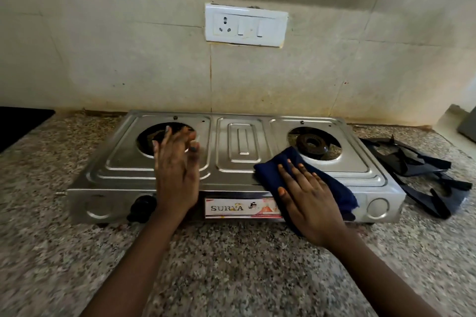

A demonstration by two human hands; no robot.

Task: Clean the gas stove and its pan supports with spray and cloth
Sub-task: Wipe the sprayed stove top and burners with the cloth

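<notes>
Wiping the steel top is the step in hand, by the look of it, with the pan supports already lifted off and the spray nowhere in view.

The speckled tabletop [231, 265] carries the gas stove [239, 162], which sits against the tiled wall below a white switch plate [246, 25]. Its steel top looks bright and fairly clean, with pressed ridges; both burner wells are bare, the right burner [312, 143] dark and grimy. The black pan supports [422, 175] lie stacked on the tabletop just beside the stove's right end, apparently not yet wiped.

The right hand [309, 201] lies flat with fingers straight and spread, pressing a dark blue cloth [273, 170] onto the stove's front edge, between the centre panel and the right well. The left hand [177, 170] is open too, fingers extended over the left well; whether it touches the steel I cannot tell, as it is blurred.

The next move likely calls for firm strokes around the right burner rim, where the cloth could snag.
</notes>
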